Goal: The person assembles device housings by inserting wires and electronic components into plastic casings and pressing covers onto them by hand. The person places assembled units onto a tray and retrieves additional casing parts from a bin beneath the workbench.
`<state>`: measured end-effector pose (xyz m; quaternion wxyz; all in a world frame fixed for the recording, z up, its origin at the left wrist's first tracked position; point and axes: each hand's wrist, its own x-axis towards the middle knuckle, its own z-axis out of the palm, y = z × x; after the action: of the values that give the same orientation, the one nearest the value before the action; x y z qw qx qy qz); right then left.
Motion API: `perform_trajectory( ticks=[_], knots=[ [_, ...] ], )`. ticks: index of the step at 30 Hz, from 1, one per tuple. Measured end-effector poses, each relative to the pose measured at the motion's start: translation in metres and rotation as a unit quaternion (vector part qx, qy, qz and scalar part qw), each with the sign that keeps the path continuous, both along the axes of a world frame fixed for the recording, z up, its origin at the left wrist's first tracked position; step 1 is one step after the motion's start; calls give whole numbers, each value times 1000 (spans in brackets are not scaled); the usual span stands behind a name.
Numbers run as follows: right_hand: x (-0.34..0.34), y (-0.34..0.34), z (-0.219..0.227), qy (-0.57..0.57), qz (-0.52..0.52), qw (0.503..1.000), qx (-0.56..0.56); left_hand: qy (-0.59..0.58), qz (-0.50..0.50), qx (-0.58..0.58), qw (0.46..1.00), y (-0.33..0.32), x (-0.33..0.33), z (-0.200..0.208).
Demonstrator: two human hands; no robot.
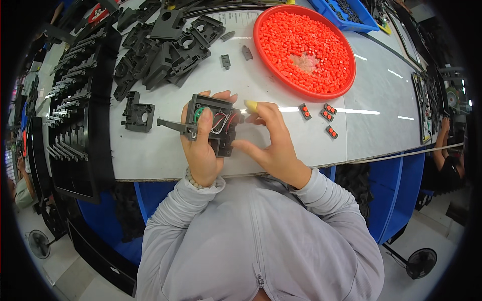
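Observation:
My left hand (200, 150) grips a dark grey plastic housing (213, 104), its thumb over the front and fingertips showing behind the top edge. Inside the housing sit a round green part (199, 115) and thin red and white wires (219, 122). A narrow grey arm (171, 124) sticks out from its left side. My right hand (275, 145) is at the housing's right side, fingers and thumb spread apart. Its thumb tip meets the lower right edge, and a yellow cover (251, 106) is on one fingertip. Whether a small part lies by its fingertips is hard to see.
A red tray (260, 54) of small red pieces stands at the back right, below a blue bin (369, 22). Several black pieces with red buttons (329, 113) lie right. Grey housings (165, 62) pile up back left; another (138, 115) lies nearer. Black racks (90, 115) line the left.

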<state>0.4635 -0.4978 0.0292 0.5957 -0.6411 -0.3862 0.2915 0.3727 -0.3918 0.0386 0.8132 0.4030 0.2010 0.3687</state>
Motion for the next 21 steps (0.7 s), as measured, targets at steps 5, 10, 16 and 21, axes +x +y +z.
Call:
perform_trajectory(
  ticks=[5, 10, 16, 21],
  knots=[
    [7, 6, 13, -349, 7, 935, 66, -1, -7, 29, 1000, -3, -1, 3],
    [11, 7, 18, -406, 22, 913, 21, 15, 28, 42, 999, -9, 4, 5],
    [19, -4, 20, -357, 26, 934, 14, 5, -11, 62, 998, -10, 8, -3],
    [82, -69, 45, -339, -117, 933, 4, 4, -33, -54, 998, 0, 5, -7]
  ],
)
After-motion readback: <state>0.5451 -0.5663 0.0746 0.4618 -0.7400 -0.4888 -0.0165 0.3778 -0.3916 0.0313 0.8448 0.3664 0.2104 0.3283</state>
